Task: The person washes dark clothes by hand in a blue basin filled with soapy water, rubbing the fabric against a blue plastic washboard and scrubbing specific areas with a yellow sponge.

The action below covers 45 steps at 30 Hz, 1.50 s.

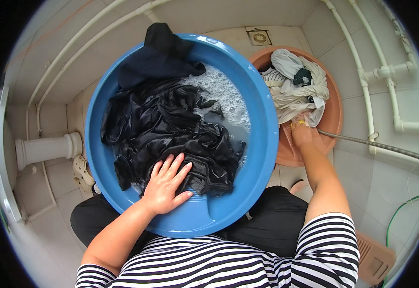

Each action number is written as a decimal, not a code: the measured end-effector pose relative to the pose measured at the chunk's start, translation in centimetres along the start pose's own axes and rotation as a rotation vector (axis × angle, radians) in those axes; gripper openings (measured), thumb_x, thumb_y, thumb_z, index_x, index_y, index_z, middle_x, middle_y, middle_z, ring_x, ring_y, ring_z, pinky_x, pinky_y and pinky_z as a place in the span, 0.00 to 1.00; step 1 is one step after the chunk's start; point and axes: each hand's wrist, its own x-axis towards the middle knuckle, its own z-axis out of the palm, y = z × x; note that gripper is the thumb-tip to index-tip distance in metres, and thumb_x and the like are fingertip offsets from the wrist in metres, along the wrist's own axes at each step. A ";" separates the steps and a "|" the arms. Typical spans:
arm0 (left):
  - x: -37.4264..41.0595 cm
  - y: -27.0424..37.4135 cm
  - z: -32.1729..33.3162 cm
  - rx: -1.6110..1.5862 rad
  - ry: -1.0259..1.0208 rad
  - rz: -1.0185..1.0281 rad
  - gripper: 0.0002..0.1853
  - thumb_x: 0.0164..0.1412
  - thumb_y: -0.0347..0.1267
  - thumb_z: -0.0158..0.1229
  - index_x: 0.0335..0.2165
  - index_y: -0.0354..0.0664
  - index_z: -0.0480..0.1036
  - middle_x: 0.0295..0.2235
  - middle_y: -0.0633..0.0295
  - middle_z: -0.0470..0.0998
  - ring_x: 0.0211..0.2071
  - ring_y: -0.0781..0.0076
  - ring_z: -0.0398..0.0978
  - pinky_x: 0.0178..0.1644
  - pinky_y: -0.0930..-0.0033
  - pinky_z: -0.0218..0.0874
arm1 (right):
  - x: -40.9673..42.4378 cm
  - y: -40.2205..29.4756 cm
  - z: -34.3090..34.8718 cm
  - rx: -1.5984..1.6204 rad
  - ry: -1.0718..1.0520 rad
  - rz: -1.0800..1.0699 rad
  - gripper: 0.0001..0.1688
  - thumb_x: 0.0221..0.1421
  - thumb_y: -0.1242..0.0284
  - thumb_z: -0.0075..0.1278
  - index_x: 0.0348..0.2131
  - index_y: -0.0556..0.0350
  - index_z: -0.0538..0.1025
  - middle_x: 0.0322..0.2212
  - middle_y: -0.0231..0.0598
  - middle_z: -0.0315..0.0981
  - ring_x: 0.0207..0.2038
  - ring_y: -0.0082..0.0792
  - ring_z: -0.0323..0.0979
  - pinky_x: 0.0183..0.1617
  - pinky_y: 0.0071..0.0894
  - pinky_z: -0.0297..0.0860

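Observation:
My left hand (166, 185) lies flat with fingers spread on wet black clothes (152, 118) heaped in a large blue plastic basin (263, 144). It holds nothing, and its thumb is over the ribbed washboard part (184, 217) at the basin's near side. White suds (227, 93) float on cloudy water at the right of the heap. My right hand (301, 134) reaches into an orange-brown plastic basin (334, 108). Its fingers are around a small yellow object (299, 122), mostly hidden, beside a pile of pale wet clothes (299, 90).
Dark fabric (162, 36) hangs over the blue basin's far rim. A metal hose (375, 142) crosses from the right to the orange-brown basin. A floor drain (259, 37) lies beyond. Beige clogs (82, 172) and a white pedestal (49, 149) stand left; a brown plastic washboard (375, 259) lies right.

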 end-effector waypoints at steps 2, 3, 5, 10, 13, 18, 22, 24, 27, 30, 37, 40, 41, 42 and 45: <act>0.1 0.0 -0.2 -0.018 -0.007 0.001 0.38 0.51 0.49 0.52 0.57 0.46 0.55 0.61 0.50 0.46 0.61 0.48 0.44 0.62 0.48 0.34 | -0.5 0.4 0.1 0.103 0.061 -0.004 0.18 0.52 0.75 0.39 0.44 0.55 0.68 0.42 0.40 0.66 0.47 0.42 0.65 0.42 0.36 0.70; 0.0 0.0 -0.3 -0.030 -0.012 -0.003 0.38 0.51 0.49 0.52 0.57 0.46 0.55 0.61 0.49 0.46 0.62 0.47 0.43 0.62 0.48 0.33 | -0.7 0.8 0.1 0.155 0.096 -0.009 0.18 0.52 0.75 0.39 0.44 0.55 0.67 0.42 0.40 0.66 0.48 0.42 0.65 0.42 0.36 0.70; 0.3 0.0 -0.6 -0.049 -0.027 0.008 0.39 0.51 0.48 0.52 0.58 0.45 0.54 0.61 0.47 0.44 0.62 0.46 0.41 0.62 0.47 0.31 | -0.4 1.9 2.7 0.137 0.234 -0.037 0.17 0.53 0.75 0.38 0.44 0.54 0.67 0.41 0.40 0.66 0.49 0.42 0.64 0.42 0.37 0.70; 0.0 -0.3 -0.3 -0.075 -0.022 -0.002 0.40 0.50 0.47 0.53 0.59 0.46 0.52 0.62 0.48 0.43 0.62 0.46 0.41 0.62 0.46 0.30 | -0.1 0.0 -1.5 0.152 -0.008 0.052 0.13 0.54 0.75 0.37 0.40 0.53 0.68 0.42 0.43 0.67 0.47 0.44 0.66 0.43 0.39 0.69; -0.5 -0.6 0.0 -0.076 0.000 -0.003 0.40 0.50 0.47 0.53 0.59 0.47 0.52 0.62 0.50 0.44 0.62 0.47 0.42 0.62 0.46 0.31 | 0.7 0.4 -0.3 0.139 0.010 0.048 0.12 0.55 0.73 0.37 0.38 0.53 0.70 0.40 0.44 0.69 0.44 0.44 0.69 0.42 0.41 0.69; -0.7 -0.6 0.2 -0.049 0.076 0.024 0.38 0.51 0.49 0.52 0.58 0.48 0.55 0.61 0.55 0.48 0.61 0.51 0.45 0.61 0.47 0.36 | 1.2 1.6 1.4 0.181 0.083 0.102 0.13 0.53 0.71 0.38 0.34 0.52 0.74 0.36 0.45 0.74 0.41 0.44 0.71 0.42 0.41 0.68; -0.8 -0.8 0.3 -0.057 0.061 0.045 0.40 0.50 0.48 0.53 0.59 0.47 0.52 0.61 0.50 0.45 0.61 0.47 0.43 0.61 0.45 0.34 | 1.2 2.4 1.7 0.408 0.174 0.254 0.16 0.53 0.67 0.41 0.35 0.57 0.74 0.34 0.51 0.74 0.38 0.46 0.72 0.41 0.43 0.68; -0.8 -0.8 0.5 -0.060 0.081 0.057 0.40 0.50 0.48 0.53 0.59 0.47 0.52 0.61 0.50 0.45 0.61 0.47 0.44 0.61 0.45 0.34 | 0.9 3.4 0.7 0.578 0.331 0.289 0.17 0.54 0.65 0.42 0.35 0.61 0.73 0.31 0.52 0.74 0.35 0.44 0.73 0.40 0.42 0.68; -0.7 -0.8 0.6 -0.051 0.124 0.088 0.39 0.50 0.48 0.53 0.58 0.46 0.53 0.61 0.50 0.46 0.61 0.48 0.45 0.61 0.46 0.35 | 0.0 5.9 -3.3 1.045 0.503 0.381 0.20 0.56 0.66 0.41 0.44 0.62 0.67 0.37 0.52 0.71 0.39 0.45 0.72 0.42 0.39 0.67; -1.1 -1.0 1.2 -0.058 0.135 0.066 0.39 0.51 0.48 0.53 0.58 0.46 0.53 0.61 0.50 0.46 0.61 0.48 0.44 0.61 0.46 0.34 | -4.7 2.5 -17.1 1.643 0.849 0.104 0.14 0.57 0.69 0.43 0.40 0.61 0.67 0.34 0.42 0.70 0.36 0.32 0.71 0.40 0.31 0.67; -2.1 -1.1 1.6 -0.064 0.192 0.056 0.36 0.53 0.47 0.52 0.58 0.46 0.54 0.61 0.52 0.46 0.62 0.52 0.43 0.62 0.48 0.34 | -11.7 -13.0 -32.9 0.859 0.566 -0.231 0.12 0.54 0.74 0.44 0.39 0.60 0.66 0.31 0.54 0.73 0.34 0.47 0.73 0.37 0.42 0.68; -3.8 -0.1 1.1 -0.067 0.209 0.025 0.35 0.52 0.43 0.54 0.56 0.41 0.56 0.60 0.51 0.51 0.61 0.51 0.47 0.63 0.51 0.37 | -6.5 -15.8 -27.9 0.550 0.404 -0.089 0.11 0.50 0.77 0.41 0.36 0.62 0.68 0.30 0.59 0.72 0.36 0.56 0.71 0.40 0.49 0.67; -4.9 0.4 0.7 -0.077 0.190 -0.002 0.36 0.52 0.43 0.55 0.56 0.40 0.56 0.59 0.50 0.52 0.61 0.51 0.48 0.63 0.52 0.37 | -5.1 -15.8 -25.8 0.561 0.416 0.000 0.10 0.50 0.77 0.40 0.34 0.62 0.70 0.30 0.57 0.73 0.35 0.55 0.72 0.39 0.49 0.67; -6.4 0.4 0.7 -0.100 0.202 -0.021 0.36 0.51 0.40 0.57 0.55 0.37 0.56 0.58 0.49 0.55 0.60 0.50 0.50 0.62 0.54 0.40 | -5.2 -16.2 -25.5 0.534 0.365 -0.022 0.10 0.50 0.77 0.40 0.34 0.61 0.70 0.29 0.57 0.73 0.35 0.56 0.72 0.38 0.50 0.67; -10.7 0.2 0.0 -0.227 0.217 -0.127 0.34 0.51 0.38 0.58 0.54 0.37 0.58 0.57 0.48 0.56 0.58 0.51 0.54 0.60 0.56 0.46 | -6.7 -17.2 -26.9 0.501 0.366 -0.052 0.09 0.50 0.76 0.41 0.33 0.60 0.70 0.28 0.56 0.74 0.34 0.56 0.72 0.38 0.50 0.68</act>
